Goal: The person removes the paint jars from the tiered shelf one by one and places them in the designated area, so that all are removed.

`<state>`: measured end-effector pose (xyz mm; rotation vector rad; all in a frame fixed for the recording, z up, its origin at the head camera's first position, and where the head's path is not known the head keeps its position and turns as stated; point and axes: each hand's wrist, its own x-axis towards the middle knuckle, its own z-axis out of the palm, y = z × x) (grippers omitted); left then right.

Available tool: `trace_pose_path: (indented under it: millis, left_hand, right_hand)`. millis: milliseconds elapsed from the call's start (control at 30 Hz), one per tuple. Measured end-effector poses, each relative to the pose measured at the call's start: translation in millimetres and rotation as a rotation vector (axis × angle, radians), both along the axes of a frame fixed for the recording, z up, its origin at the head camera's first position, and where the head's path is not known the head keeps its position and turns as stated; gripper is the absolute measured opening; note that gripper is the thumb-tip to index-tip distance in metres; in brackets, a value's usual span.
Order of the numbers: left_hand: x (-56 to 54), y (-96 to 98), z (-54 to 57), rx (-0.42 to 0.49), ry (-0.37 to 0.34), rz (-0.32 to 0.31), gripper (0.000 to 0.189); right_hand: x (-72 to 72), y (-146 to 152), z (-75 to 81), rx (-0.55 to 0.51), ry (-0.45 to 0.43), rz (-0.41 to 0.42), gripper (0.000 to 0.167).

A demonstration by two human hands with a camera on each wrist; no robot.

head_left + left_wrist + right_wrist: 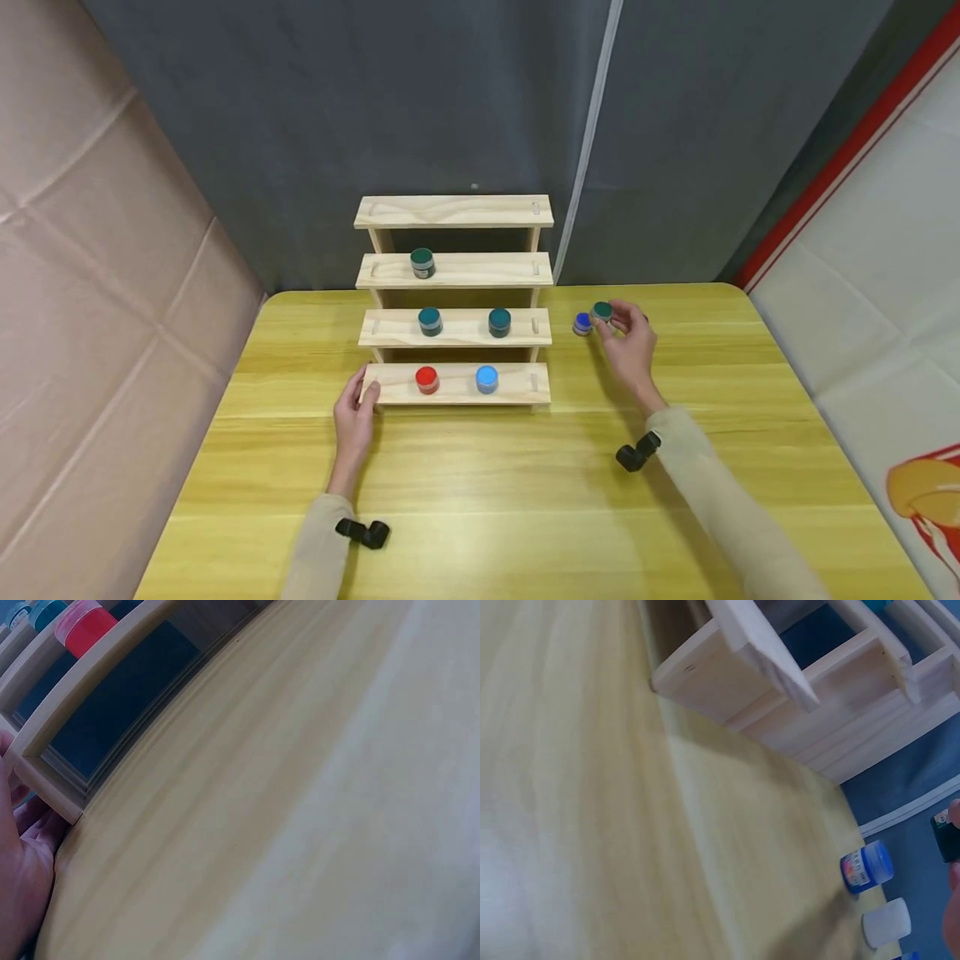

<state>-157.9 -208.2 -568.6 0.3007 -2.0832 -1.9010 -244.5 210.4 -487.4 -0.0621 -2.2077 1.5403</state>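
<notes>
Cream sleeves come in nearest to us, each with a black wrist device strapped on, over a yellow wood-grain tabletop. Beyond them, the left hand has its grip clamped on the left end of the wooden rack, its thumb on the bottom step. On that step we see a red-lidded jar and, right of it, a light blue-lidded jar.

Farther back, the right hand pinches a green-lidded jar — its grip is closed on it, well apart from the rack and, as we see from the right wrist, above the tabletop. Just beside stands a blue-lidded jar; the right wrist view also shows us a white pot.

Two dark green-lidded jars stand on the second step. Another dark green jar stands toward the left of the third step. Behind the top step we see dark grey cloth — crossed by a pale strip.
</notes>
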Motion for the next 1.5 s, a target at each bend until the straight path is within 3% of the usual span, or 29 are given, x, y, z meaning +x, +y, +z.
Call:
trace_pose_path:
  millis: [433, 700, 967, 1367, 1500]
  left_hand:
    - [0.3, -1.1, 2.1, 0.009, -0.017, -0.004, 0.048]
    - [13.3, 6.8, 37.6, -0.009, -0.044, -0.03, 0.049]
    - [12.1, 7.2, 36.6, 0.006, -0.033, -0.024, 0.048]
    - [12.9, 8.4, 39.7, 0.005, -0.034, -0.016, 0.047]
    - [11.0, 7.3, 35.1, 0.011, -0.037, -0.013, 0.047]
  right_hand:
    - [7.9, 2, -24.1, 0.032, -0.086, -0.035, 0.04]
    - [13.4, 1, -34.6, -0.013, -0.196, -0.044, 0.042]
    - [15.3, 0, -44.6, -0.01, -0.232, -0.055, 0.043]
    - [19.4, -2, -51.8, -0.013, -0.205, -0.039, 0.04]
    - [19.4, -2, -54.0, -0.012, -0.202, -0.038, 0.04]
